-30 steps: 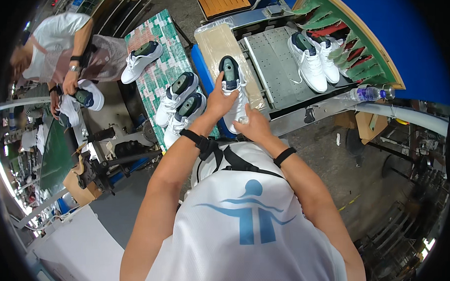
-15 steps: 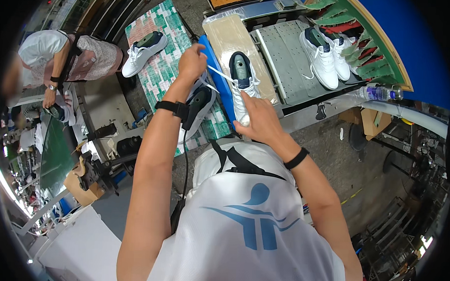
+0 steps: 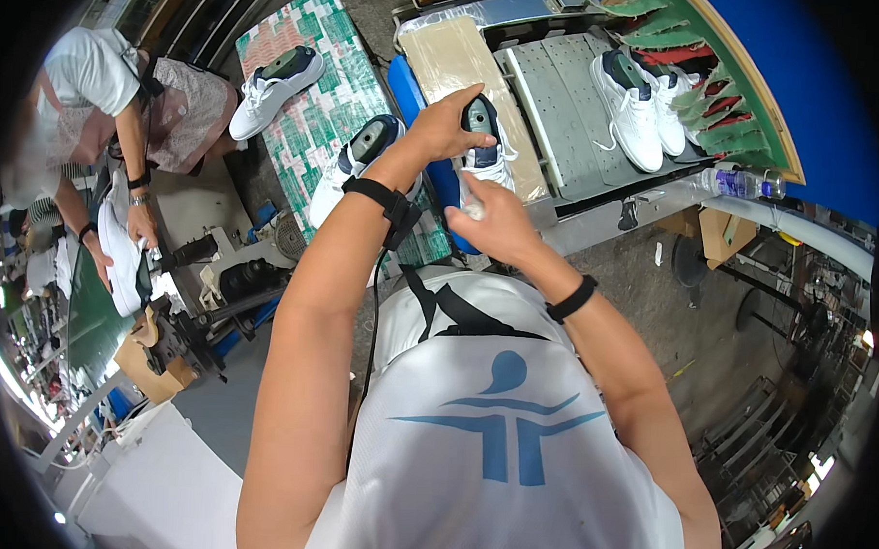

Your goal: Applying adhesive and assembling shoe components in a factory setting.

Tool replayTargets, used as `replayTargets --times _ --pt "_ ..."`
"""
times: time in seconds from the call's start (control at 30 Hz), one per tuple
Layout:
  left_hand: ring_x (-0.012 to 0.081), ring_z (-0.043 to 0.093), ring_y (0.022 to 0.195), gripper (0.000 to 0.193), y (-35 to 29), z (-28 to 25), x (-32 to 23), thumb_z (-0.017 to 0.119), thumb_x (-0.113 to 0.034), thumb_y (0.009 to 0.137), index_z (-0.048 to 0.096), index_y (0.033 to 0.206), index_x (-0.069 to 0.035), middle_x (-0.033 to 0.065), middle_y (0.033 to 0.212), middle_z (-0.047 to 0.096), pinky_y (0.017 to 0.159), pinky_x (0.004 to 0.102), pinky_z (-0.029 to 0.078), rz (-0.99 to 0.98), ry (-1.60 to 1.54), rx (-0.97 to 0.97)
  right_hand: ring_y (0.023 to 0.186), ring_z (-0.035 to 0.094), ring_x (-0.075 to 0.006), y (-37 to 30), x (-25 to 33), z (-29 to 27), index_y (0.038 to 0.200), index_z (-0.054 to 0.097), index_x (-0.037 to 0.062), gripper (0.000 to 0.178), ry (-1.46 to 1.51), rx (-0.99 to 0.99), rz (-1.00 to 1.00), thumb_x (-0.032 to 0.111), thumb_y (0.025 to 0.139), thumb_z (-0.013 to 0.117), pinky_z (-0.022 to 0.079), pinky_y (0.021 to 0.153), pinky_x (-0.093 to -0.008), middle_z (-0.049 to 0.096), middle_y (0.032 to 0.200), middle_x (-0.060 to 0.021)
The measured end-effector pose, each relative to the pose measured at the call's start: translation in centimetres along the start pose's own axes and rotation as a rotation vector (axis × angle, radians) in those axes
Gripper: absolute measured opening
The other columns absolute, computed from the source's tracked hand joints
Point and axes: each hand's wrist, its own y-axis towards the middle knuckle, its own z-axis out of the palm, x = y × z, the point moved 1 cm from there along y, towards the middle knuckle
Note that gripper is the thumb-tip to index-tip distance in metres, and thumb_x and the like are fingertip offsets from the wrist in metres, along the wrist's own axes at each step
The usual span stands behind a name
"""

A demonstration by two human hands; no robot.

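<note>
A white sneaker (image 3: pixel 495 172) with a navy collar and a dark green shoe last (image 3: pixel 480 113) inside stands between my hands, toe toward me. My left hand (image 3: pixel 446 130) grips it from the left, thumb across the tongue and a finger along the collar by the heel. At the toe end, my right hand (image 3: pixel 500 219) is closed around the front, with thumb and forefinger by the lower laces. My fingers hide much of the toe and lacing. Another white sneaker (image 3: pixel 328 188) sits just left, partly behind my left wrist.
A patterned green-and-white board (image 3: pixel 299 144) bears one more sneaker (image 3: pixel 272 90) farther off. To the right, two white sneakers (image 3: pixel 634 122) stand on a grey plated conveyor (image 3: pixel 556 114) before a fringed opening. Plastic bottles (image 3: pixel 743 182) lie at its edge. A co-worker (image 3: pixel 116 99) handles a shoe at left.
My left hand has let go of the stretched lace and moved right onto the sneaker's collar. My right hand remains near the toe. The co-worker at left has raised a white shoe.
</note>
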Motion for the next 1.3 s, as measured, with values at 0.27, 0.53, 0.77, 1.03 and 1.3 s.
replayTargets --times 0.27,0.53,0.77,1.03,1.3 --pt "0.0366 0.052 0.148 0.107 0.3 0.2 0.3 0.095 -0.036 0.078 0.04 0.165 -0.007 0.0231 0.162 0.051 0.122 0.0389 0.043 -0.054 -0.045 0.031 0.1 0.071 -0.0381 -6.9 -0.3 -4.4 0.146 0.06 -0.0069 0.073 0.07 0.44 0.055 0.03 0.085 0.078 0.056 0.092 -0.0442 0.071 0.105 -0.0215" --pt "0.0468 0.04 0.153 0.105 0.7 5.0 -1.6 0.083 -0.036 0.086 0.025 0.169 -0.006 0.0349 0.163 0.038 0.125 0.0465 0.036 -0.228 -0.054 -0.154 0.097 0.069 -0.0403 -2.2 -2.3 -5.7 0.142 0.058 -0.0131 0.081 -0.351 -0.058 -0.085 0.035 0.08 0.08 0.054 0.091 -0.0477 0.071 0.102 -0.0236" --pt "0.0545 0.044 0.143 0.093 0.9 5.0 -1.0 0.067 -0.022 0.091 0.019 0.169 -0.007 0.043 0.153 0.039 0.121 0.0498 0.039 -0.218 -0.021 -0.195 0.093 0.068 -0.0378 -8.1 0.9 -8.2 0.141 0.059 -0.0112 0.084 -0.543 0.14 -0.163 0.038 0.077 0.082 0.052 0.085 -0.047 0.068 0.097 -0.0217" --pt "0.0584 0.052 0.136 0.097 1.2 5.5 -0.7 0.068 -0.024 0.091 0.015 0.171 -0.011 0.0438 0.154 0.036 0.117 0.0528 0.045 -0.22 0.046 -0.174 0.095 0.068 -0.0427 -2.6 -1.4 -6.0 0.141 0.06 -0.0104 0.077 -0.282 -0.057 -0.042 0.031 0.079 0.08 0.054 0.088 -0.0509 0.069 0.101 -0.0237" --pt "0.0599 0.053 0.133 0.096 1.1 4.9 -0.4 0.068 -0.025 0.091 0.016 0.171 -0.01 0.0446 0.153 0.037 0.115 0.056 0.045 -0.19 0.019 -0.201 0.088 0.066 -0.0405 -6.9 1.2 -9.2 0.144 0.058 -0.0084 0.081 -0.437 0.095 -0.151 0.028 0.076 0.081 0.05 0.08 -0.0502 0.066 0.095 -0.022"
